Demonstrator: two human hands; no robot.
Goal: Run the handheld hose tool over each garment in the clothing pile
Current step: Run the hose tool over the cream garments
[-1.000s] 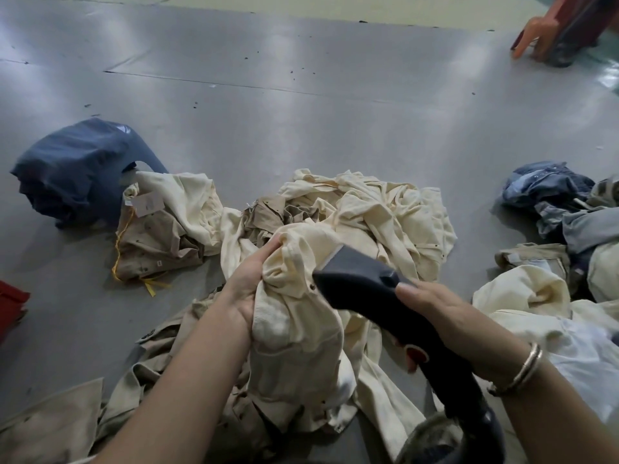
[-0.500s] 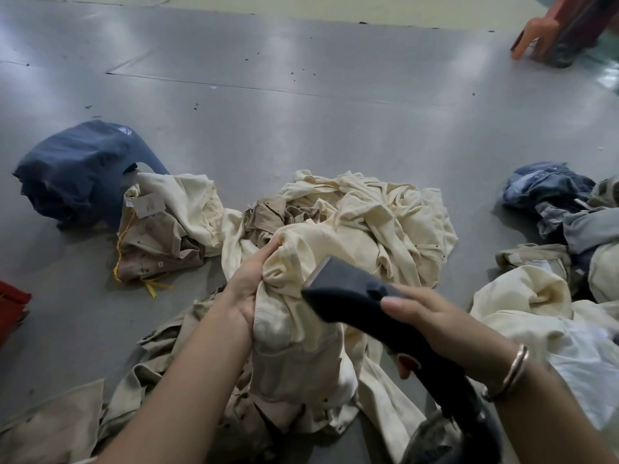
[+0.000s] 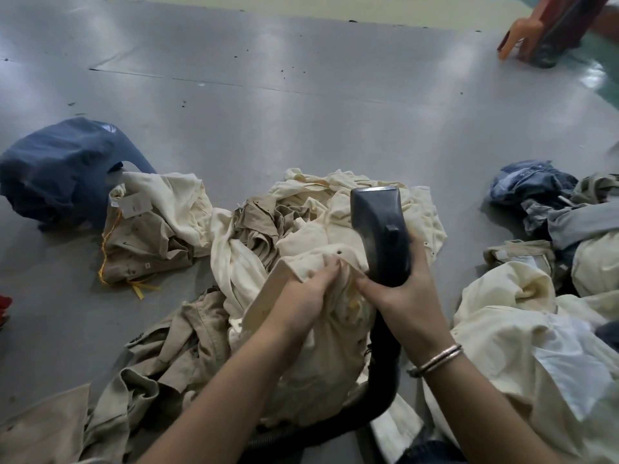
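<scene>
Holding the cream garment (image 3: 321,333) bunched in the left hand (image 3: 310,291), fingers curled into the cloth, the person grips the dark hose tool (image 3: 380,236) in the right hand (image 3: 407,298), fingers wrapped round its handle, nozzle head pointing away over the central pile (image 3: 301,229) on the grey floor (image 3: 301,105). To do this pass well, I judge the cloth should be pulled taut and flat under the nozzle, then stroked slowly in one direction so no fold escapes. No bin or basket shows; clothes lie loose in heaps, a tan and cream one to the left (image 3: 150,229), another at right (image 3: 536,313).
</scene>
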